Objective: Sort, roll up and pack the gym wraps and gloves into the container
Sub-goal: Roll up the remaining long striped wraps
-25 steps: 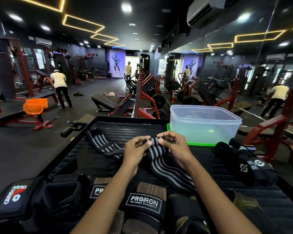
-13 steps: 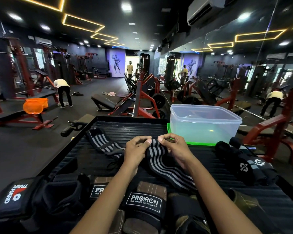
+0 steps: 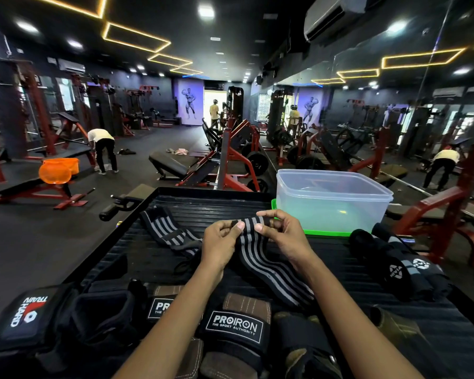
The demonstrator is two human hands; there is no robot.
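On the counter (image 3: 208,203): container (image 3: 331,201) far right, rolled wraps (image 3: 400,269) before it; second wrap (image 3: 167,231) far left; gloves (image 3: 236,326) along near edge; held wrap (image 3: 271,266) centre.

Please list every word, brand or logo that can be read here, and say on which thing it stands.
"PROIRON THE SPORT AUTHORITY": white print on the black strap of the brown glove.
"PR..." and "THE S...": same label on a second glove strap, partly hidden by the left forearm.
"TRAIN HARD": on the black glove at far left, seen turned sideways.
Round white logos on the dark rolled wraps: too small to read.
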